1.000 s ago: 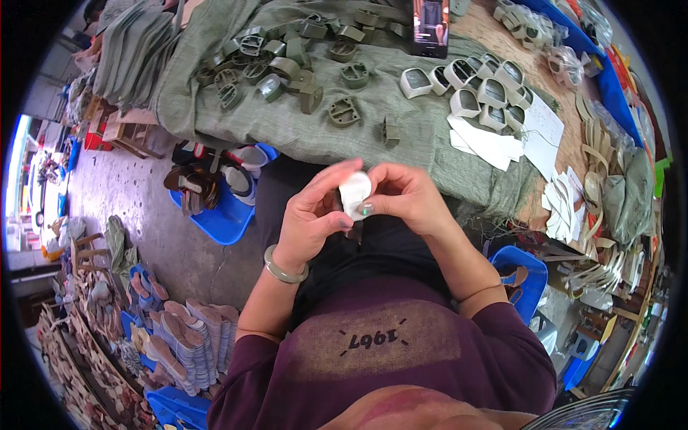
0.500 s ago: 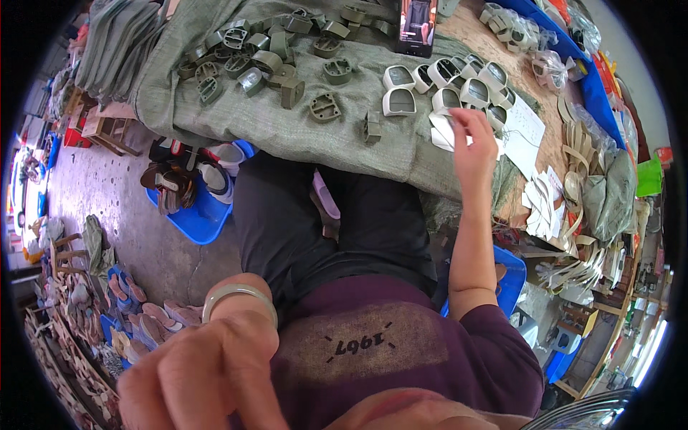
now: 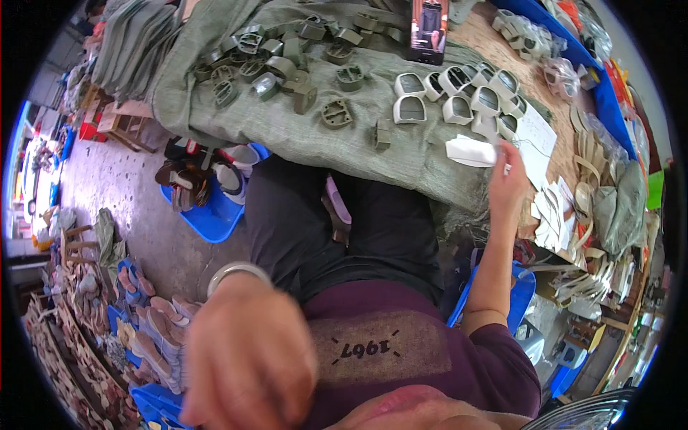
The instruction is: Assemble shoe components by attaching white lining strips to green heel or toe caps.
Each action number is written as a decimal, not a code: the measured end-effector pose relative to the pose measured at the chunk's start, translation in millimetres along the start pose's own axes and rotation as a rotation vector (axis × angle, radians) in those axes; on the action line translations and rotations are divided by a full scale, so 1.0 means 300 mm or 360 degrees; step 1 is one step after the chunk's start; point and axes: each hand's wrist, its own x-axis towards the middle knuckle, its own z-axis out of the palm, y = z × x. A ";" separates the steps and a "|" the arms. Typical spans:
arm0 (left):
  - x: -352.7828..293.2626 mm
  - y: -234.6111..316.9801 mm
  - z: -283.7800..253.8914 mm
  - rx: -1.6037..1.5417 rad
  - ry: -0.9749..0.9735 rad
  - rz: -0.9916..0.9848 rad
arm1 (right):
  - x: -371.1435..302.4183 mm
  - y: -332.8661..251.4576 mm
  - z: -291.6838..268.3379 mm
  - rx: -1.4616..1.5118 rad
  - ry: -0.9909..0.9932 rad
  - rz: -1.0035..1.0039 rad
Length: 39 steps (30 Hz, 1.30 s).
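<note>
On the cloth-covered table, my right hand (image 3: pixel 507 183) has its fingers pinched at the right end of a folded white piece (image 3: pixel 469 152), which may be paper or thin sheet. Just beyond it sits a cluster of white D-shaped hollow blocks (image 3: pixel 458 110) that look like shoe heels. Similar olive-green heels (image 3: pixel 335 113) lie scattered and piled farther left. My left hand (image 3: pixel 247 351), with a pale bangle on its wrist, is raised close to the camera over my left side. Motion smears its fingers, so whether it holds anything is hidden.
A phone (image 3: pixel 428 32) stands at the table's far side. White sheets (image 3: pixel 539 140) and pale strips (image 3: pixel 591 154) lie to the right. Stacked grey-green soles (image 3: pixel 129 50) are at the far left. A blue basin (image 3: pixel 215 218) of shoes stands on the floor by my left leg.
My right hand has moved right and a little nearer to me, along the white piece, which lies flatter. My left hand has shifted right and blurs more. The whole view has shifted slightly.
</note>
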 end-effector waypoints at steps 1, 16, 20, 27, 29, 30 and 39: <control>-0.078 -0.086 0.054 -0.0119 0.0449 0.0206 | -0.006 -0.005 -0.004 0.0022 0.0086 0.0185; -0.281 -0.181 -0.355 0.2930 0.1346 -0.1208 | -0.082 -0.179 0.192 0.1384 0.0206 0.0315; -0.257 -0.197 -0.356 0.3073 0.1117 -0.1246 | -0.078 -0.172 0.212 0.1496 0.0254 0.0299; -0.284 -0.242 -0.359 0.3114 0.0717 -0.1402 | -0.079 -0.224 0.190 0.1892 0.0206 0.0250; -0.257 -0.229 -0.354 0.2879 0.0963 -0.1341 | -0.097 -0.204 0.185 0.1803 0.0089 0.0178; -0.257 -0.231 -0.360 0.2887 0.0956 -0.1334 | -0.108 -0.205 0.189 0.1835 0.0135 0.0210; -0.213 -0.195 -0.498 0.3189 0.0798 -0.1098 | -0.124 -0.212 0.167 0.1690 -0.0021 0.0297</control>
